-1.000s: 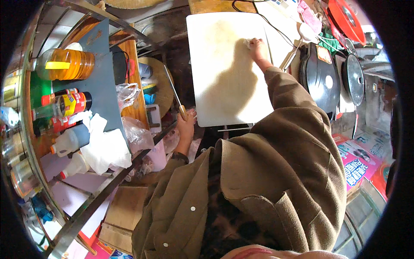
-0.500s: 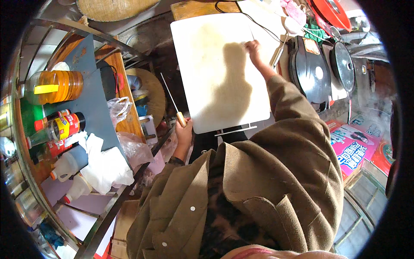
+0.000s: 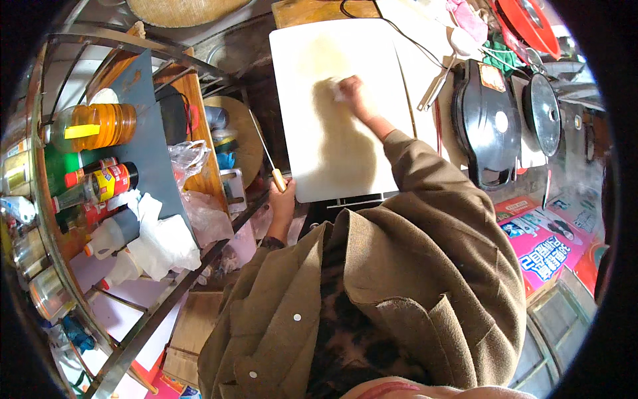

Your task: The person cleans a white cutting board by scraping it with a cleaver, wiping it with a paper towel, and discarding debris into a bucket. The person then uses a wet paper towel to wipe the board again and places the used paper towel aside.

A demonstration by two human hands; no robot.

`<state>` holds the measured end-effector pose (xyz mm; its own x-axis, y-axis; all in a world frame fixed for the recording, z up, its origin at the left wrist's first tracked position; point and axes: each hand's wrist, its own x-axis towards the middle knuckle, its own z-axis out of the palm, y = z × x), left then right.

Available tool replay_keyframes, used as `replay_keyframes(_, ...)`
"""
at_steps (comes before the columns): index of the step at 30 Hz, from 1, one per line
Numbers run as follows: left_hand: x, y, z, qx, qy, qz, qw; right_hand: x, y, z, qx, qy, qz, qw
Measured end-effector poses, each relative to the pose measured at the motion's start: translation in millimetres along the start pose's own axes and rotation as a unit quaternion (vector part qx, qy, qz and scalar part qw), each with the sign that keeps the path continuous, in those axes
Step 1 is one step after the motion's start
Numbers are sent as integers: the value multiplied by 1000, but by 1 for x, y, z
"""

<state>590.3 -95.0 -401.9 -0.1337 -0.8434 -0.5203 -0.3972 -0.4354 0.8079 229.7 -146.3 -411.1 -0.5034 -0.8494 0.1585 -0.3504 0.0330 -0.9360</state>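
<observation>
A large white board (image 3: 312,146) lies on the counter in front of me. My right hand (image 3: 359,98) is over its upper middle, fingers closed round a small whitish wad (image 3: 341,92), perhaps cloth or paper, low against the surface. Most of the wad is hidden by the fingers. My left hand (image 3: 282,199), beside the board's near left corner, grips the light wooden handle of a long, thin-bladed knife (image 3: 279,179). Its narrow blade points up and away, along the board's left edge, apart from it. A shadow falls across the board.
To the right stand a black electric griddle (image 3: 488,123) and a round dark lid (image 3: 543,114). A ladle-like utensil (image 3: 458,46) and a cable lie beyond the board. On the left, a metal rack (image 3: 149,346) borders a shelf with an oil bottle (image 3: 109,126), sauce bottles and plastic bags.
My right hand has moved left and slightly nearer across the board, with the wad in it. My left hand keeps its hold on the knife. The whole view has shifted slightly.
</observation>
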Motion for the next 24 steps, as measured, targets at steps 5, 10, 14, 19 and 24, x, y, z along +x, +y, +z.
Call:
replay_keyframes(5,0,0,-2,-6,1,-30,1000,-4,0,12,-26,64,77,995)
replay_keyframes(10,-5,0,2,2,32,-46,998,-77,-30,133,-260,-296,-164,904)
replay_keyframes(14,-16,-5,5,-76,76,-48,993,-65,-28,73,-20,-157,-58,986)
replay_keyframes(19,-40,-20,-13,-65,113,-99,987,-43,-7,-84,-337,-29,77,938)
replay_keyframes(24,-71,-34,-31,-60,130,-99,985,-81,-20,21,-287,-107,41,951)
